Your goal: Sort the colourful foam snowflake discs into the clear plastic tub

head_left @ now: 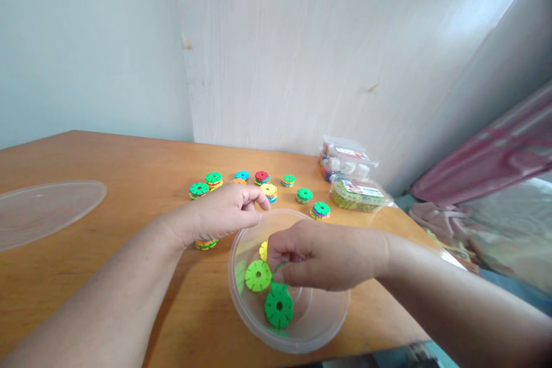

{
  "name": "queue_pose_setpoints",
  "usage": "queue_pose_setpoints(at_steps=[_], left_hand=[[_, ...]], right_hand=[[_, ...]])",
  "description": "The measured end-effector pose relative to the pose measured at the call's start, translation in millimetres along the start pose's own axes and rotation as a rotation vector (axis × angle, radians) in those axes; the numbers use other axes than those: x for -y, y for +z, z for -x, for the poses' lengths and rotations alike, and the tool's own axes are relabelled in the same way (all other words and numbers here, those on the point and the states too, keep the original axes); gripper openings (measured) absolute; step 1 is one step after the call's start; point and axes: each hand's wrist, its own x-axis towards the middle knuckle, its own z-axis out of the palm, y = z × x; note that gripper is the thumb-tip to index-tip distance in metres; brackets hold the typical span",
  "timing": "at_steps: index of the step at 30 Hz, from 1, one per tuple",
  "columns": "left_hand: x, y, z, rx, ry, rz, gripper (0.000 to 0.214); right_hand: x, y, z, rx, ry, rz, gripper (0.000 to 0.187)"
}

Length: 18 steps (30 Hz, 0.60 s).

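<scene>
A clear round plastic tub [291, 345] stands at the table's front edge, with several flower-shaped slotted discs in it. My left hand [228, 210] is at its far left rim, fingers curled and the thumb close to the edge, pinching the rim. Inside the tub, my right hand [321, 256] has its fingers closed on a green disc [279, 284], mostly hidden by the thumb. A dark green disc [279, 317], a lime disc [251, 283] and a yellow disc [263, 250] lie beside these fingers. A bit of blue shows under the palm.
Several short stacks of coloured discs, including a red-topped stack [261, 176] and a green-topped stack [320, 210], stand beyond the tub. A clear lid [47, 210] lies at the left. Clear boxes [360, 195] sit at the back right, near a pink curtain [487, 149].
</scene>
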Motion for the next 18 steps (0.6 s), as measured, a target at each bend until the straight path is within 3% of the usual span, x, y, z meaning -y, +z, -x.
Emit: queue_pose_setpoints(at_steps=[13, 18], left_hand=[[1, -0.6, -1, 0.015, -0.011, -0.007, 0.034], [-3, -1.6, 1, 0.007, -0.022, -0.003, 0.033]], right_hand=[[-3, 13, -13, 0.155, 0.065, 0.032, 0.021], [-1, 13, -10, 0.093, 0.048, 0.123, 0.023]])
